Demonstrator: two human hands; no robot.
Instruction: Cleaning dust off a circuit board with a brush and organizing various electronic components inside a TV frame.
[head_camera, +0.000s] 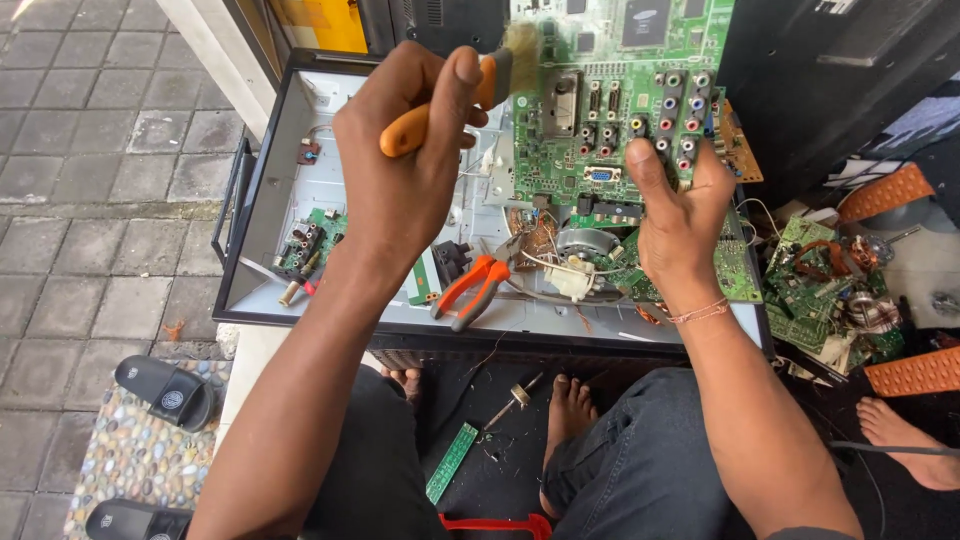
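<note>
My left hand (405, 165) grips an orange-handled brush (455, 100) whose pale bristles touch the left edge of a green circuit board (610, 80). My right hand (680, 215) holds that board upright from below, thumb on its face among the coloured round sockets. The board hangs above an opened grey metal chassis (270, 200) that lies flat before me. Orange-handled pliers (470, 290) rest in the chassis near its front edge.
Small green boards (310, 240) and loose wires lie in the chassis. A heap of green boards (820, 290) sits at the right, beside another person's bare foot (910, 440). Black sandals (165, 390) lie on the paving at the left. A narrow green strip (452, 462) lies by my feet.
</note>
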